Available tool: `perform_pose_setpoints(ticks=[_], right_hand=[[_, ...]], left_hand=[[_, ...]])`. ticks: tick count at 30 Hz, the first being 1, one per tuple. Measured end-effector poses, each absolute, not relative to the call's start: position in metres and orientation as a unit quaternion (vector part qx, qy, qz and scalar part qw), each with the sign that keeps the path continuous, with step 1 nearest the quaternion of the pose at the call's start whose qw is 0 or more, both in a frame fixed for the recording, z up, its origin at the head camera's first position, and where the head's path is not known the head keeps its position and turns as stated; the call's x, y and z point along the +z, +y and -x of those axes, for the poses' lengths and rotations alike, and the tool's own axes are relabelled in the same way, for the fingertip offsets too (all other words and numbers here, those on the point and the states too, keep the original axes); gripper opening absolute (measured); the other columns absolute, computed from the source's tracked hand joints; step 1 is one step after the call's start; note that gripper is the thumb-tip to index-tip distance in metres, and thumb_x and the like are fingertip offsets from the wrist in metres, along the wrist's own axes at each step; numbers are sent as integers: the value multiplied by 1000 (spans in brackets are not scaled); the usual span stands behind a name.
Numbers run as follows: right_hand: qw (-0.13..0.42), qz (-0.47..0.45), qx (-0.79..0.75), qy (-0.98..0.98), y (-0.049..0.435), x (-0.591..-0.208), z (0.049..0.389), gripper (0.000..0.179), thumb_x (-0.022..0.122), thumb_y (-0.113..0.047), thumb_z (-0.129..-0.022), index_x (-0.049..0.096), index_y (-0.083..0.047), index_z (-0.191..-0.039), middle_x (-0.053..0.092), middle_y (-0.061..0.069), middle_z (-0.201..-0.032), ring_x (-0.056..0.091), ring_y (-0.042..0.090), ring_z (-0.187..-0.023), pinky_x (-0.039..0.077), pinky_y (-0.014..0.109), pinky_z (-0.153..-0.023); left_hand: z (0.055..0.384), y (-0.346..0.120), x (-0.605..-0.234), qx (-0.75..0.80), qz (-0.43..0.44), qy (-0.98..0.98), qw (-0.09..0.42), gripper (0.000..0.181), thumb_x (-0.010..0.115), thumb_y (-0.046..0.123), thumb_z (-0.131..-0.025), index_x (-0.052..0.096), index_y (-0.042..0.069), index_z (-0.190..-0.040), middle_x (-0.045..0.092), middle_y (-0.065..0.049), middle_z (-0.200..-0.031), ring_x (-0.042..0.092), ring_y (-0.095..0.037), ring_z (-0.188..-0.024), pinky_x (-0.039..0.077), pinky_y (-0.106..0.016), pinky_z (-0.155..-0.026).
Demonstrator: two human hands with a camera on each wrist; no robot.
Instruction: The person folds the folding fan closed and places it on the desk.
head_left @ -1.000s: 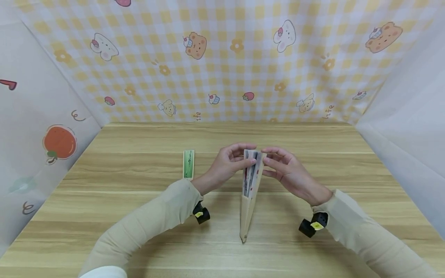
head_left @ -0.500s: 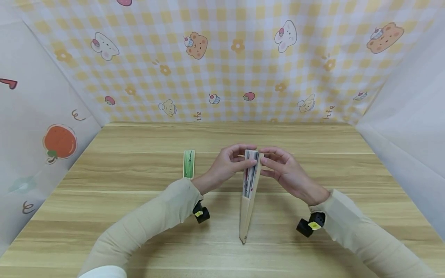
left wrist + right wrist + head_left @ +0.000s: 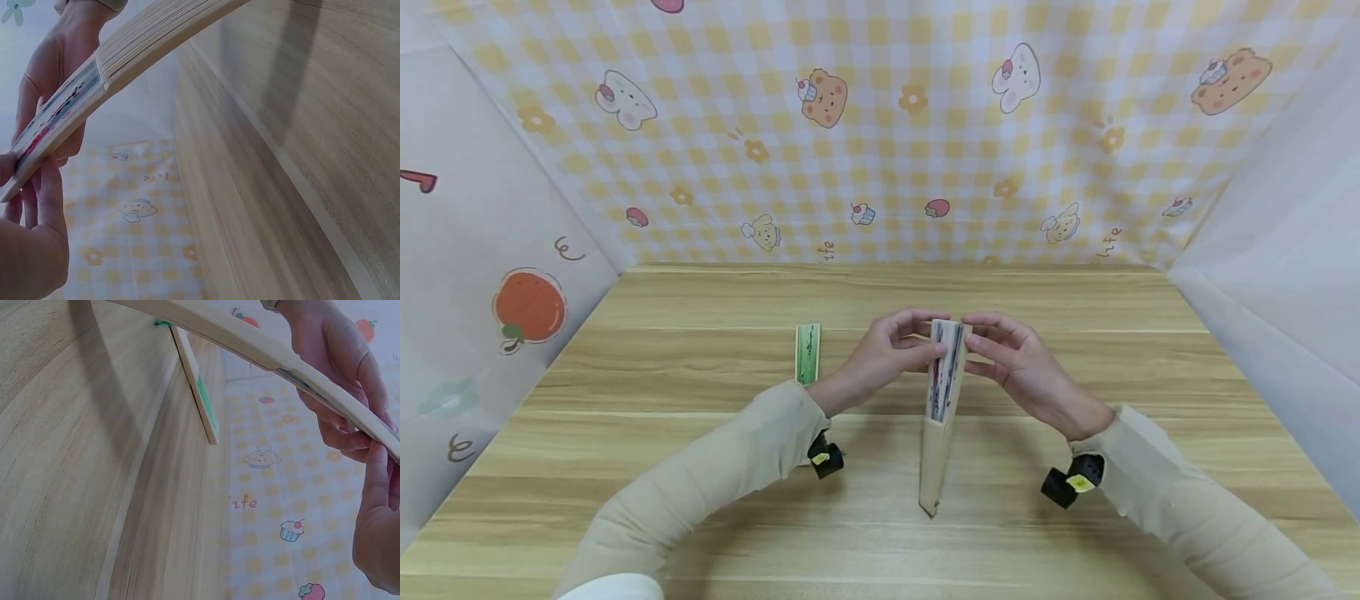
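A pale wooden folding fan [image 3: 934, 462], nearly folded up, is held between both hands with its pivot end pointing toward the person. Grey and white printed leaf with red touches shows between its outer sticks in the head view. My left hand [image 3: 895, 346] pinches the upper left edge, thumb across the front. On the opposite edge, my right hand [image 3: 1026, 371] grips the outer stick between thumb and fingers. The left wrist view shows the thin wooden ribs [image 3: 156, 31] stacked side by side. A second, green folding fan [image 3: 807, 354] lies folded on the table, partly hidden by the left forearm.
Beneath the hands is a wood-grain table [image 3: 1075, 550]. A yellow checked cloth [image 3: 880, 158] hangs behind it, with pale sheets [image 3: 1285, 275] at both sides. A green tassel [image 3: 162, 323] shows at the green fan's end in the right wrist view.
The outer right stick has come closer to the rest of the fan, and its pivot end has shifted slightly up. My left forearm has moved a little to the left.
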State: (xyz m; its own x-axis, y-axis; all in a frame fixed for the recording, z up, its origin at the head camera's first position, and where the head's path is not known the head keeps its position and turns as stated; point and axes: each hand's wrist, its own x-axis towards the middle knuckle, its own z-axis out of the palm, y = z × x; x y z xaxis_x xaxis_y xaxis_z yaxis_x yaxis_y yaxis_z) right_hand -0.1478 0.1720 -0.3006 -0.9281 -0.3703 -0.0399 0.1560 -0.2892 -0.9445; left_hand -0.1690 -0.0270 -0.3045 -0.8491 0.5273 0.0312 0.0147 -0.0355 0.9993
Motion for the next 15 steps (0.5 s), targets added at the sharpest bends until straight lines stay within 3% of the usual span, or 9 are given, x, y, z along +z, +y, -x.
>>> perform_pose_setpoints(ticks=[15], right_hand=[[161, 99, -770, 609, 165, -298, 155, 18, 55, -9, -88, 58, -18, -103, 51, 2, -101, 52, 14, -91, 49, 29, -80]], left_hand=[[172, -32, -301, 687, -185, 679, 183, 37, 60, 10, -84, 51, 8, -119, 52, -13, -108, 60, -22, -89, 53, -36, -74]])
